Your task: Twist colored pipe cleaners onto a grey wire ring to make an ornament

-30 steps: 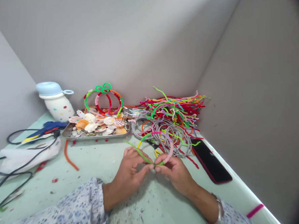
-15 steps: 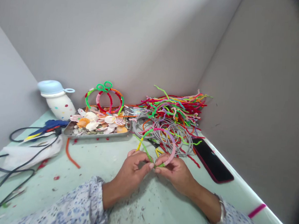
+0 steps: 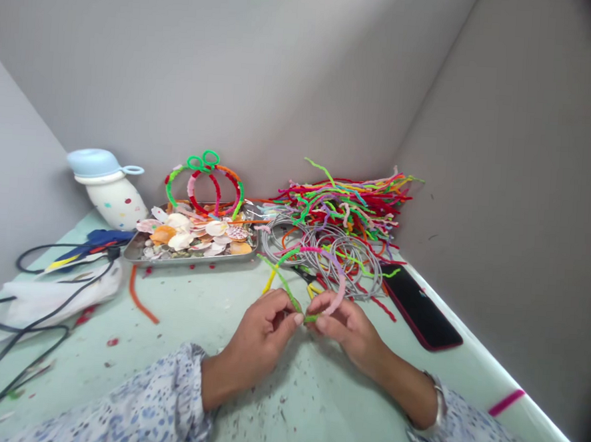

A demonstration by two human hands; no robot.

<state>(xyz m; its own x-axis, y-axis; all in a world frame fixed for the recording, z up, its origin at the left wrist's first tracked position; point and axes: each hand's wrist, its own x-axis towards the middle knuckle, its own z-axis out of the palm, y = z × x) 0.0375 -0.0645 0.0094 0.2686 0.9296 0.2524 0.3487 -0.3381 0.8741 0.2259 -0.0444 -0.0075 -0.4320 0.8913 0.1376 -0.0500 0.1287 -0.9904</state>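
Head view looks down on a pale green table (image 3: 194, 321) set in a grey corner. At one o'clock from the hands, against the wall, lies a big pile of coloured pipe cleaners (image 3: 347, 201), and a heap of grey wire hoops (image 3: 319, 239) sits just in front of it. At eleven o'clock a metal tray (image 3: 193, 260) holds shells (image 3: 195, 231), with wrapped hoops (image 3: 207, 185) standing upright behind it. Further out at ten o'clock stands a white jar (image 3: 114, 193) with a blue lid. At nine o'clock a plastic bag (image 3: 51, 293) lies under black cables (image 3: 28, 335), near a blue glue gun (image 3: 91, 243). A dark phone (image 3: 420, 307) lies flat at three o'clock, near the table edge. A loose orange pipe cleaner (image 3: 138, 301) lies on the table, between the bag and the hands.

Both hands meet low in the middle, just above the table. The left hand (image 3: 261, 332) has thumb and forefinger pinched closed on a green pipe cleaner (image 3: 286, 288), whose free end slants up toward eleven o'clock. The right hand (image 3: 349, 331) grips, fingers closed, a partly pink-wrapped hoop (image 3: 340, 292) that arches toward twelve o'clock. Fingertips of both hands nearly touch where the green piece meets the hoop.
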